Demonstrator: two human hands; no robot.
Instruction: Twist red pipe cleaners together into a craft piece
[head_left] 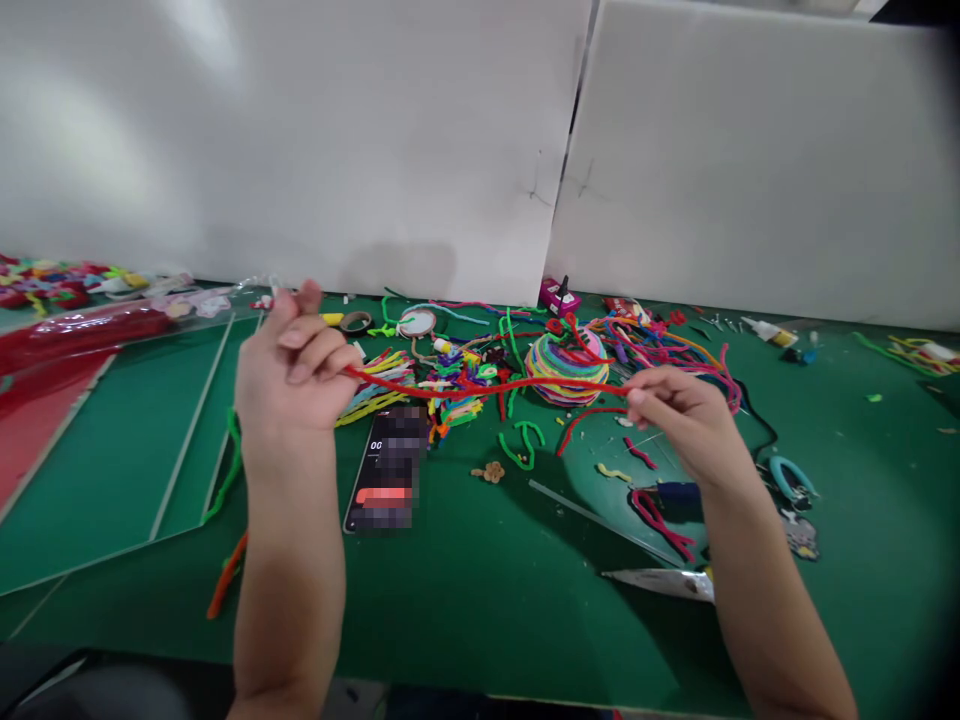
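A red pipe cleaner (480, 388) stretches between my two hands above the green table, sagging slightly in the middle. My left hand (304, 350) is closed, with one end of it coming out below the curled fingers. At the other end, my right hand (667, 405) pinches the tip between thumb and fingers. Behind the strand sits a round coil of many-coloured pipe cleaners (566, 365) with red loops on top. A pile of short cut pipe cleaners (457, 375) lies behind the strand, nearer my left hand.
A phone (386, 470) lies below the strand. Scissors (660, 582) point left by my right forearm, near a clear stick (600, 520). Green bent pieces (521, 445) and a brown flower (491, 472) lie mid-table. White panels (300, 130) stand at the back.
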